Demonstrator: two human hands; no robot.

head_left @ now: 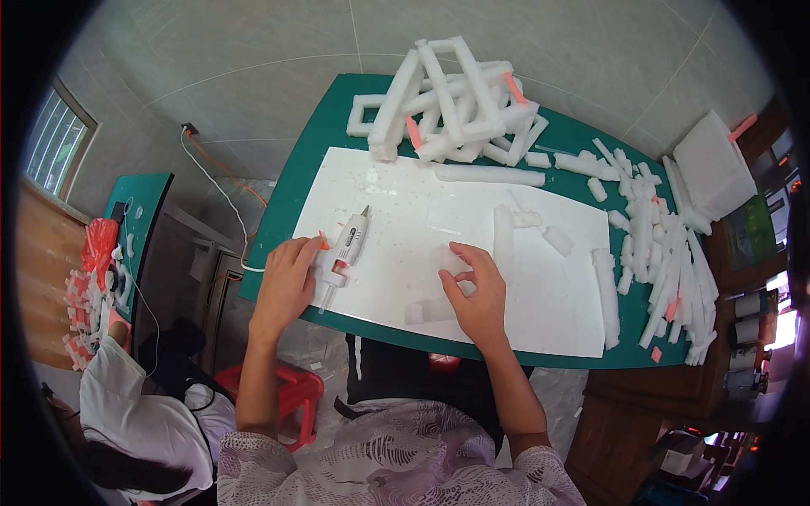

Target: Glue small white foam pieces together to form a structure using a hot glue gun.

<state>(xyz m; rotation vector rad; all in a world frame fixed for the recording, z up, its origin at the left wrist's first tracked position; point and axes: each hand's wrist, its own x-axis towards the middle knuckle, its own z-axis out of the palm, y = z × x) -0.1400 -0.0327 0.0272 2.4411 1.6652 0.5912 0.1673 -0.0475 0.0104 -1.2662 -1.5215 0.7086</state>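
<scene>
My left hand (287, 282) rests on the white sheet's left edge, its fingers touching the handle of a white glue gun (346, 244) that lies on the sheet with its nozzle pointing away from me. My right hand (474, 295) presses its fingers on a small white foam block (453, 263) near the middle of the white sheet (405, 202). Another foam piece (426, 310) lies just left of that hand. Upright foam sticks (504, 240) stand beyond it.
The green table (304, 173) carries a heap of foam frames (447, 105) at the back and several loose foam strips (666, 270) on the right. A foam slab (713, 164) leans at the far right. Another person (143, 422) sits lower left beside a red stool (291, 392).
</scene>
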